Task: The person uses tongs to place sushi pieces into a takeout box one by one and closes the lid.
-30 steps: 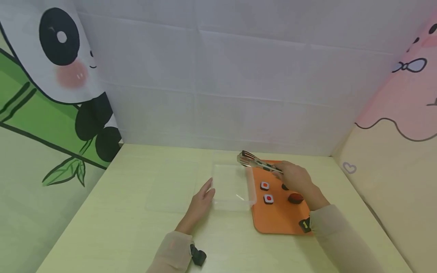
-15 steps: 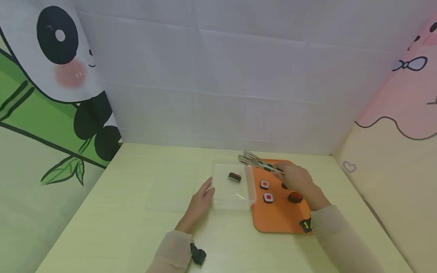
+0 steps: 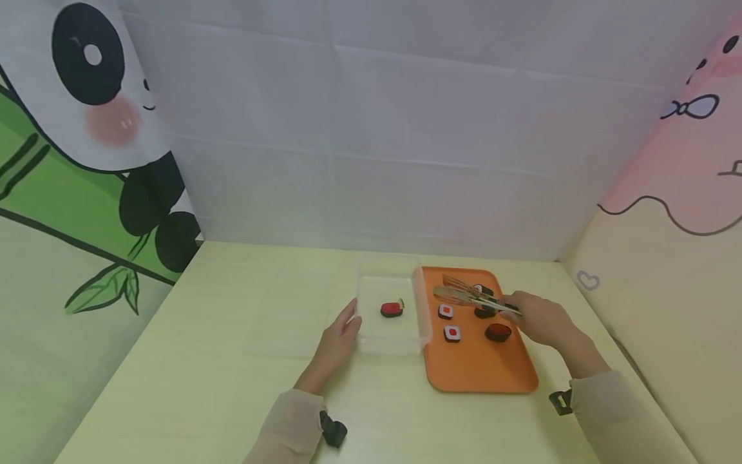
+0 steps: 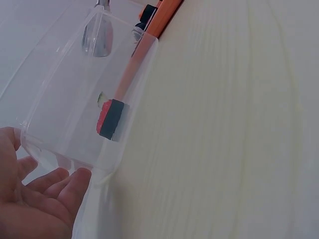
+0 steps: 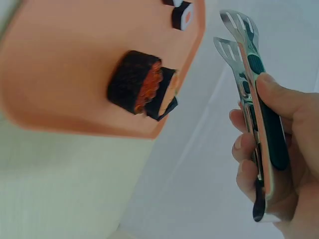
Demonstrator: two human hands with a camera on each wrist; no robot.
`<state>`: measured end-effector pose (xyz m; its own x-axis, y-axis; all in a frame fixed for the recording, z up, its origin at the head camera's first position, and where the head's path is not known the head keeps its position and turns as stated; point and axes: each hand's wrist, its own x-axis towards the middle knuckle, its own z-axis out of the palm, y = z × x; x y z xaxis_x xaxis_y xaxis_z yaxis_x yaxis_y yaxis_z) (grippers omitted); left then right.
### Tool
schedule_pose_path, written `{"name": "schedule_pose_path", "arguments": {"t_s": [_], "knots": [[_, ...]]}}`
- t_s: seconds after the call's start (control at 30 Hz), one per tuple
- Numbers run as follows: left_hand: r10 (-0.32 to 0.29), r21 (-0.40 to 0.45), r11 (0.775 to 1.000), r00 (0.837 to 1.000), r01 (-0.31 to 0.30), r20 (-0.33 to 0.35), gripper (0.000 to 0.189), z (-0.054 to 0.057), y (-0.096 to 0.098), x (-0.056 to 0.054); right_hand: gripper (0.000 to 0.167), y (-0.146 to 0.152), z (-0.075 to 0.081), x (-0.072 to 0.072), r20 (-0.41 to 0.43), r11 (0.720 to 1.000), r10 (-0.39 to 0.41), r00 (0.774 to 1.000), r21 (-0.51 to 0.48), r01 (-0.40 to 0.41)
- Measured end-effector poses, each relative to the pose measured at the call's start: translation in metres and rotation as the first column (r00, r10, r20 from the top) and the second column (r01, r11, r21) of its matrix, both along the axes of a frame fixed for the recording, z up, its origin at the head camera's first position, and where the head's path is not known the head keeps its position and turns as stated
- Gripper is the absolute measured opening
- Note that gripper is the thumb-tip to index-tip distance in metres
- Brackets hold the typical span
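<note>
My left hand (image 3: 336,338) touches the left side of a clear plastic container (image 3: 377,328), its fingertips against the outside wall. Inside lies one sushi piece (image 4: 110,118) with a dark wrap, a red top and a green slice. My right hand (image 3: 542,319) grips metal serving tongs (image 5: 269,129) by their dark-padded handles. The tongs' slotted tips are apart with nothing between them, over the back of an orange tray (image 3: 481,370). Two white-centred sushi rolls (image 3: 452,333) lie at the tray's left. A red-topped piece (image 3: 498,332) sits to their right, with more pieces behind it, partly hidden by the tongs.
A faint transparent lid-like sheet (image 3: 284,322) lies on the pale table (image 3: 191,393) left of the container. The container's right rim overlaps the tray's left edge in the head view. A white backdrop (image 3: 377,161) rises behind the table.
The tongs have let go of the red-topped sushi piece, which now rests in the container. My right hand has moved right with the tongs, over the tray. The left hand has stayed.
</note>
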<state>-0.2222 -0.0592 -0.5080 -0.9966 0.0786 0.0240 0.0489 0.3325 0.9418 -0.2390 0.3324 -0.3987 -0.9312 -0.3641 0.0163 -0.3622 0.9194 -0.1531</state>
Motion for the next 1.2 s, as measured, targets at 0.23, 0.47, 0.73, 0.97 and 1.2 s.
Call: {"name": "schedule_pose_path", "arguments": {"t_s": [0.23,0.47,0.73,0.97,1.2], "knots": [[-0.003,-0.001,1.000,1.000,0.003,0.000,0.055,0.003,-0.001,0.001,0.023,0.005,-0.012,0.005,0.067,0.999,0.026,0.997,0.029,-0.028],[0.001,0.000,1.000,1.000,-0.001,0.000,0.054,0.001,-0.001,0.000,0.015,0.005,-0.026,0.001,0.062,0.999,0.031,0.998,0.040,-0.034],[0.011,-0.005,1.000,1.000,-0.011,0.000,0.053,0.000,-0.001,-0.001,0.030,0.002,-0.016,0.001,-0.056,1.000,0.016,0.998,-0.003,-0.017],[0.020,-0.015,1.000,1.000,-0.020,0.007,0.052,-0.001,0.001,-0.002,0.026,-0.008,0.003,-0.008,-0.117,0.997,0.034,0.993,-0.059,-0.041],[0.028,-0.010,1.000,0.999,-0.028,0.018,0.051,0.000,0.004,-0.004,0.036,-0.034,0.009,-0.017,-0.119,0.997,0.023,0.993,-0.065,-0.031]]}}
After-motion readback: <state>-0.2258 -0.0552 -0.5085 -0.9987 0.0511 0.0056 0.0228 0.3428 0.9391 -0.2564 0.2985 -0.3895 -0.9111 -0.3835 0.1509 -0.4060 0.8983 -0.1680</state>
